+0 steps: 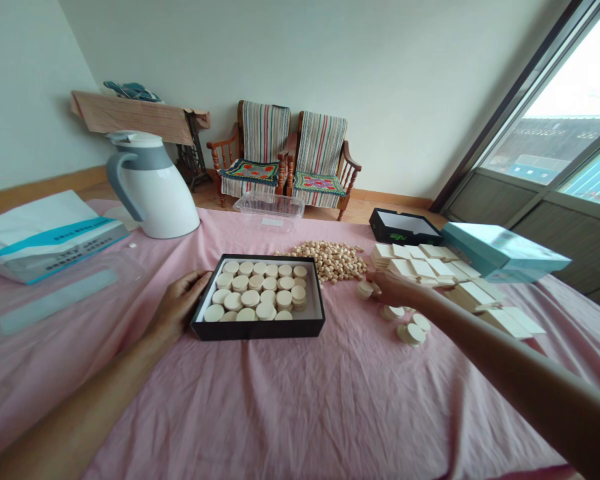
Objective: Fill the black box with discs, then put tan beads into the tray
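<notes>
Pink cloth: my open left hand touches the box; right of it, my right hand, grip unclear, nears light, hard discs, pinchable edgewise.

The black box, white inside, holds pale cream discs on a pink-clothed desk. Behind it to the left stands a white jug with a grey handle; right of it lie cream tiles and a turquoise box. Beyond it, two chairs wear striped covers.

Bare left hand, bare right hand
</notes>
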Demonstrator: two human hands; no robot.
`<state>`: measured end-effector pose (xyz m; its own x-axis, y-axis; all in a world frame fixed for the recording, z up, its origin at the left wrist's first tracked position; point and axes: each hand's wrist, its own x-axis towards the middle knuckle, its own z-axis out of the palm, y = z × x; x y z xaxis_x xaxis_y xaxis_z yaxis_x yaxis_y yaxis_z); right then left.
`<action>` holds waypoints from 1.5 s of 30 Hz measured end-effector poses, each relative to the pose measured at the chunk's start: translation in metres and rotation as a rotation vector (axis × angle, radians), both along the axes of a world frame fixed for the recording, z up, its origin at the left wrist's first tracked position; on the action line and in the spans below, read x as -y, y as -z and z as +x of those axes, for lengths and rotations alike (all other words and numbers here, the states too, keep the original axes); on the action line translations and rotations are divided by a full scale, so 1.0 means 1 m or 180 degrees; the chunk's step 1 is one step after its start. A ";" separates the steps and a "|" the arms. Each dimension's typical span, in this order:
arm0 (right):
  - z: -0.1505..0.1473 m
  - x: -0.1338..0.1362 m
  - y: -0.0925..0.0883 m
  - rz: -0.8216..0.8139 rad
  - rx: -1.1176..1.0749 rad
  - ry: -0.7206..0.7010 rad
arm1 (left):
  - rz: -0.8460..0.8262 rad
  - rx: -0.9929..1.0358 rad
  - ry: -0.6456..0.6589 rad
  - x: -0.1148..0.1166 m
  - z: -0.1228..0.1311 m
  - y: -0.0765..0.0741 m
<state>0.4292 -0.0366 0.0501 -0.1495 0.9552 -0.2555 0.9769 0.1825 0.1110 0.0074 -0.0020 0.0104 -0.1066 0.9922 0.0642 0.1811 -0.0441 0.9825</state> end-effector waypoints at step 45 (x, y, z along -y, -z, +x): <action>-0.153 -0.014 -0.070 -0.0765 -0.0078 -0.3360 | -0.0163 -0.0027 0.0215 -0.001 -0.007 0.004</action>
